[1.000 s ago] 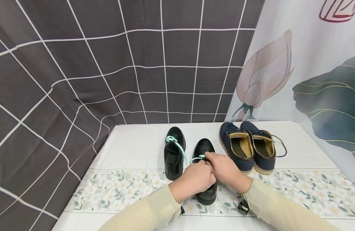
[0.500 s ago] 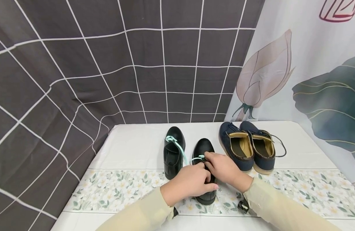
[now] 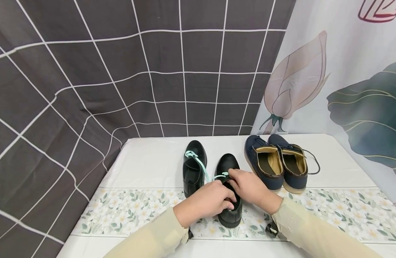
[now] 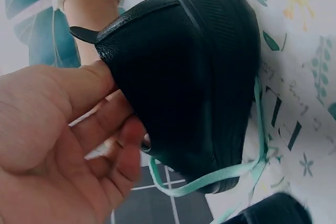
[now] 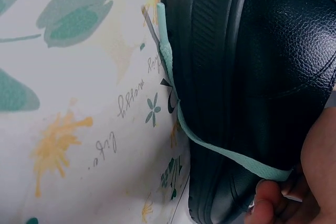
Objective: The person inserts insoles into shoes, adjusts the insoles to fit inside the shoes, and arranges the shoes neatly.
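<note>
The nearer black leather shoe (image 3: pixel 228 162) stands between both hands with its toe pointing away. A mint-green shoelace (image 5: pixel 226 153) runs across its side to the eyelets. My right hand (image 3: pixel 251 188) grips the shoe at its eyelet edge, fingertips right beside the lace. Over the shoe's opening hovers my left hand (image 3: pixel 207 200), thumb and forefinger apart; in the left wrist view its loosely bent fingers (image 4: pixel 102 116) come up to the collar's edge. The other black shoe (image 3: pixel 198 147) stands to the left, its mint shoelace (image 3: pixel 198 161) tied at the front and trailing right.
Two navy shoes (image 3: pixel 273 179) with tan linings stand at the right, one dark lace looping out. White cloth with a floral band (image 3: pixel 133 208) covers the table. A dark checked curtain (image 3: pixel 165 86) hangs behind and left, a printed white one (image 3: pixel 301 104) at right.
My left hand has come away from beside the right hand, spread its thumb and moved slightly left over the shoe's opening. The right hand and the shoes have stayed in place.
</note>
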The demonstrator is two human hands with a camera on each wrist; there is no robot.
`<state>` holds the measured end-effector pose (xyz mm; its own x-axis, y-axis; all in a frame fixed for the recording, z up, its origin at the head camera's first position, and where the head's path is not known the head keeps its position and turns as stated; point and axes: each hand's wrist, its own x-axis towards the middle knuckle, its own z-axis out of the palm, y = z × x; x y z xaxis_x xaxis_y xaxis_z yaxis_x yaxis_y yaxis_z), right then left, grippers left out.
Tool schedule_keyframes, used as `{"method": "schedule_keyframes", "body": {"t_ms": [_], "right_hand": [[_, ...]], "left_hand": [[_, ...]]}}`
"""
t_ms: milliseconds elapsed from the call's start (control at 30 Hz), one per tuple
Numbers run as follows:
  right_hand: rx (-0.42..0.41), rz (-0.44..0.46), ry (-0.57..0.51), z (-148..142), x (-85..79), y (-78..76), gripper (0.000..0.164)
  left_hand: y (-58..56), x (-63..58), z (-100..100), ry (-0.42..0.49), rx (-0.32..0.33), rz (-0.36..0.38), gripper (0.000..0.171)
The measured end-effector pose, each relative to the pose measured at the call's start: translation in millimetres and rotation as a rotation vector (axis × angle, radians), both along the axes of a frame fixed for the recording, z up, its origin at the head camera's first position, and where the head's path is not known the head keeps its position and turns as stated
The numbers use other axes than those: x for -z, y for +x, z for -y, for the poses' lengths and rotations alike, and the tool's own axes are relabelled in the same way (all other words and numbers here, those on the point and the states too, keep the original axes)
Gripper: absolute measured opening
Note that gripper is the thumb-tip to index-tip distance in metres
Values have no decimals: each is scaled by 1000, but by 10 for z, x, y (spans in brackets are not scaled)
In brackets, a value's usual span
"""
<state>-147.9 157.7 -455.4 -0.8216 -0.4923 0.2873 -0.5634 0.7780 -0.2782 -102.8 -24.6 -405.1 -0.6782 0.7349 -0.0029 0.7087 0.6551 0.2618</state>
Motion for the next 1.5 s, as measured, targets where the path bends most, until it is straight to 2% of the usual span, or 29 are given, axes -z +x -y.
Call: {"method": "schedule_keyframes", "body": {"t_ms": [100,233,300,500,600,800,900,1067,1200,1367,1433,1500], "right_hand": [[-1,11,0,-1,1,-2,31],[-6,24,-5,-4,-1,8,30],[-6,28,-5,-7,0,10,29],[-12,22,-1,-13,2,8,28],[-20,15,-4,-11,6,1,29],[-16,17,-6,-3,7,-3,30],[-7,23,-1,-3,10,3,32],[16,32,16,10,-11,30,34],[55,140,35,31,-58,99,35],[184,310,38,12,-140,199,36],[241,376,53,-18,-160,229,47],[259,431,58,-48,-163,249,62]], "left_hand": [[-18,14,-18,-28,3,-36,11],[-15,29,-25,-137,93,-178,14],[-6,41,-23,-174,130,-213,18],[34,105,-4,-177,180,-102,43],[43,145,-2,-196,198,-100,51],[49,187,-30,-218,175,-68,56],[65,198,-49,-222,165,-77,56],[99,214,-46,-229,123,-54,56],[122,247,-6,-200,91,-18,56],[152,287,34,-148,91,-51,54],[168,299,46,-130,92,-69,52],[182,312,57,-112,95,-78,49]]}}
